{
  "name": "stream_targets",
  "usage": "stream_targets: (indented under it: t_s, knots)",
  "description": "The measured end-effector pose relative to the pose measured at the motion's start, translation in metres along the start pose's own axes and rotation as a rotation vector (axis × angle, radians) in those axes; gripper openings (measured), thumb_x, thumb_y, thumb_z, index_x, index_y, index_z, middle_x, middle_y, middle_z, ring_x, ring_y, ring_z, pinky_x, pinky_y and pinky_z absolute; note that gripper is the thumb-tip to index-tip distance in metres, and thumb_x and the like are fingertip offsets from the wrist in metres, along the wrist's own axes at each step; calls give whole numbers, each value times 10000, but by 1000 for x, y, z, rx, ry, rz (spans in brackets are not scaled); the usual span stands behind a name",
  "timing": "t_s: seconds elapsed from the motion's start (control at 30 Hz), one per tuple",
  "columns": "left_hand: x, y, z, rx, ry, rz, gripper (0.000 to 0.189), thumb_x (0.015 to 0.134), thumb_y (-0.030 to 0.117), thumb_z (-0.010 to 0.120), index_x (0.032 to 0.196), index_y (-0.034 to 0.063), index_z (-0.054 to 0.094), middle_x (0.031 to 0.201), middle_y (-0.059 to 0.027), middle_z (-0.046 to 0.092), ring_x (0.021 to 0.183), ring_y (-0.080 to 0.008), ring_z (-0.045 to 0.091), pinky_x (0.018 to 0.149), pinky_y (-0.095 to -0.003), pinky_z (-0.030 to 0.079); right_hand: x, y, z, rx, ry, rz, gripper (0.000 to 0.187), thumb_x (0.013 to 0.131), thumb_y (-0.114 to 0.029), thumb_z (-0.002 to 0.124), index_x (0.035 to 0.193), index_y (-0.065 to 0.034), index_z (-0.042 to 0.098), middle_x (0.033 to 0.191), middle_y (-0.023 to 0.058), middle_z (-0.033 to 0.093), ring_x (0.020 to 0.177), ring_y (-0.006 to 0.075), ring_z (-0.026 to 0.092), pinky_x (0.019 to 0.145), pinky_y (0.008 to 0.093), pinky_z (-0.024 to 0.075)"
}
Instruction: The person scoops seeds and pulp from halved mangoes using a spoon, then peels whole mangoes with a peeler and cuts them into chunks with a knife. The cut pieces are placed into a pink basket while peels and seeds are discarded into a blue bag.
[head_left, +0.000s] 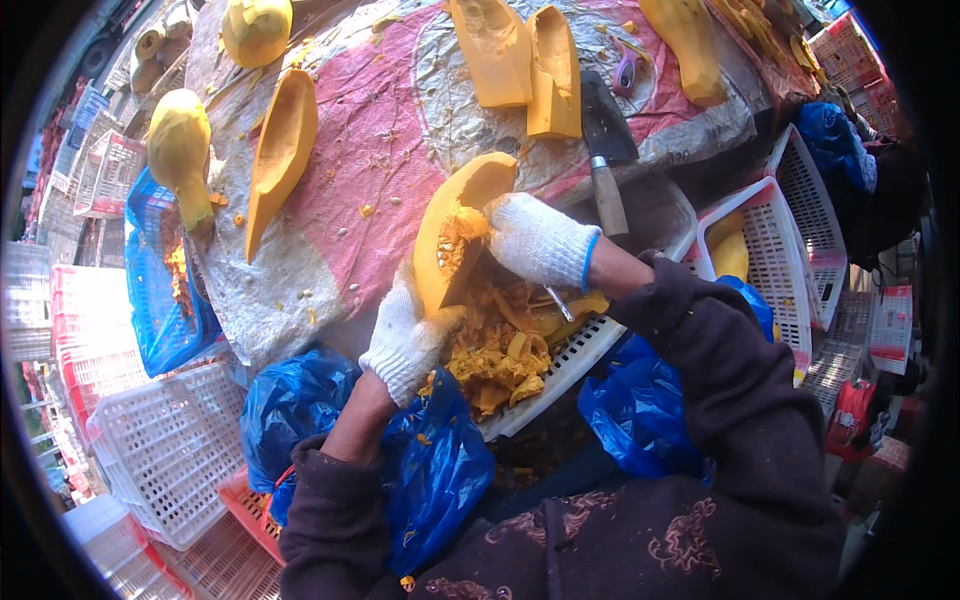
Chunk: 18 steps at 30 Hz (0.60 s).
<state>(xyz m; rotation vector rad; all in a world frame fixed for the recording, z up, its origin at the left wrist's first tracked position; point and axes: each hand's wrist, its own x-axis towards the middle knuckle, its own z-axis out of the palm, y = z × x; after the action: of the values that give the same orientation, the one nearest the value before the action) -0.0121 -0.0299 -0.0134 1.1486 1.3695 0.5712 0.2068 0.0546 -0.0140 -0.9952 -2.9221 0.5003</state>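
A halved, peeled squash (439, 225) with seeds and pulp in its hollow is held by my gloved left hand (412, 330) around its lower end. My gloved right hand (536, 232) is closed beside the hollow, at the pulp; a metal tool handle (559, 304) sticks out below it. Underneath, a white plastic crate (581, 352) holds squash pulp and scraps (502, 367). Scooped squash pieces (491, 52) and a cleaver (607, 127) with a wooden handle lie beyond, near a purple peeler (624, 75). Another hollowed half (283, 150) lies to the left.
Whole peeled squashes (180, 150) lie on a pink and white woven sheet (360, 172) with scattered seeds. A blue-lined crate (161, 300) and white crates (172, 442) stand at left. More crates (799, 300) stand at right, one holding squash. Blue plastic bags (637, 405) cover my legs.
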Motion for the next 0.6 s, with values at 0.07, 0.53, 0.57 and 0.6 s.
stream_targets:
  t_s: [0.07,0.53,0.57,0.6]
  knots:
    - [10,-10,2,5,31,142,664,814,87,718,1407,-13,437,1156,-155,657,975,-233,656,829,-341,539,-1,-12,0,239,-50,135,205,879,-136,589,889,34,703,885,245,681,838,399,669,771,467,548]
    - [6,8,-1,56,52,67,749,781,126,702,1441,-24,382,1108,-253,655,999,-367,670,894,-417,525,1,30,-22,70,218,474,261,915,-179,566,905,39,709,925,257,691,908,406,682,835,478,545]
    - [7,8,0,92,71,120,754,782,129,699,1444,-25,372,1102,-264,653,1000,-387,672,891,-425,525,8,34,-20,-22,167,424,265,910,-185,572,903,37,716,928,255,693,912,403,685,839,472,546]
    - [7,8,0,104,60,107,756,782,134,699,1443,-27,372,1104,-273,651,1009,-404,668,894,-429,523,13,36,-18,-128,103,385,269,905,-191,578,901,36,723,931,254,695,917,399,687,843,466,548]
